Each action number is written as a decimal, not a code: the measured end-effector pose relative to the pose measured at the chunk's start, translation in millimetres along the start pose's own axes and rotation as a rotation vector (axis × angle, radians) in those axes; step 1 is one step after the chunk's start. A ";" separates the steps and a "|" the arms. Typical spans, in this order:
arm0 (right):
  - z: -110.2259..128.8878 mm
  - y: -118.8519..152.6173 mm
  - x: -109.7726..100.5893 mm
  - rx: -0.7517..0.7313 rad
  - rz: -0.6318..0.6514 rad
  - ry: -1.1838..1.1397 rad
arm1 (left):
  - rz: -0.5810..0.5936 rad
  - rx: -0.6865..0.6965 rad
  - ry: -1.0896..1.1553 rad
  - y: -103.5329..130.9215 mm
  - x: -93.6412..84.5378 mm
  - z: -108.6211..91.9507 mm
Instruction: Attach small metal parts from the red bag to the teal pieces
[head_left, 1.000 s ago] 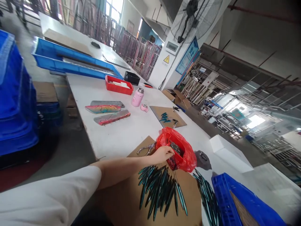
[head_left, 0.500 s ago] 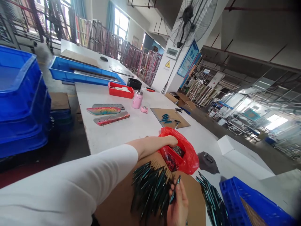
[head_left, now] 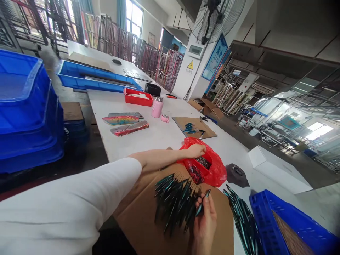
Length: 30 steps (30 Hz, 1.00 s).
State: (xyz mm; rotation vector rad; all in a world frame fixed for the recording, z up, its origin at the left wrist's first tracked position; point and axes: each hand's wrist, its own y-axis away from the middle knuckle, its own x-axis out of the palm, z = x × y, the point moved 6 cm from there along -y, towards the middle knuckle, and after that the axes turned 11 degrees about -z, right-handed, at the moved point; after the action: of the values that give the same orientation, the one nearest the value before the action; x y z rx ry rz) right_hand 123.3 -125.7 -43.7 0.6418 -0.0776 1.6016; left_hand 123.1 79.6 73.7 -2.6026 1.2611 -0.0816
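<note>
My left hand reaches into a red plastic bag lined in a box of small dark metal pieces; whether its fingers grip any is hidden. My right hand holds one thin teal blade-shaped piece upright over a brown cardboard sheet. A fan of several teal pieces lies on that cardboard just left of my right hand. A second row of teal pieces lies to the right beside a blue crate.
On the white table lie two colourful flat plates, a pink bottle, a red tray, another cardboard with teal pieces, a white box and a dark grey pouch. Stacked blue crates stand left.
My right hand came into view holding one teal piece and lifted it slightly. My left hand shifted from the bag's near side onto its top opening. The view tilted down a little.
</note>
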 end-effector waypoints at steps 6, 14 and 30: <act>-11.0 4.7 6.6 -0.019 0.058 0.153 | 0.206 -0.252 0.282 45.1 14.5 31.5; -14.8 11.0 10.8 -0.159 0.145 0.471 | 0.217 -0.337 0.488 76.7 11.9 39.5; -12.2 17.9 12.2 -0.203 0.153 0.583 | 0.291 -0.246 0.509 86.2 7.7 26.0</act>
State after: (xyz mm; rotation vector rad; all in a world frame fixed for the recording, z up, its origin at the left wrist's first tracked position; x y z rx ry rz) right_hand 102.4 -112.4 -42.9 -0.0023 0.1441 1.8437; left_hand 66.0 27.5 27.0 -2.6568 1.9167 -0.6027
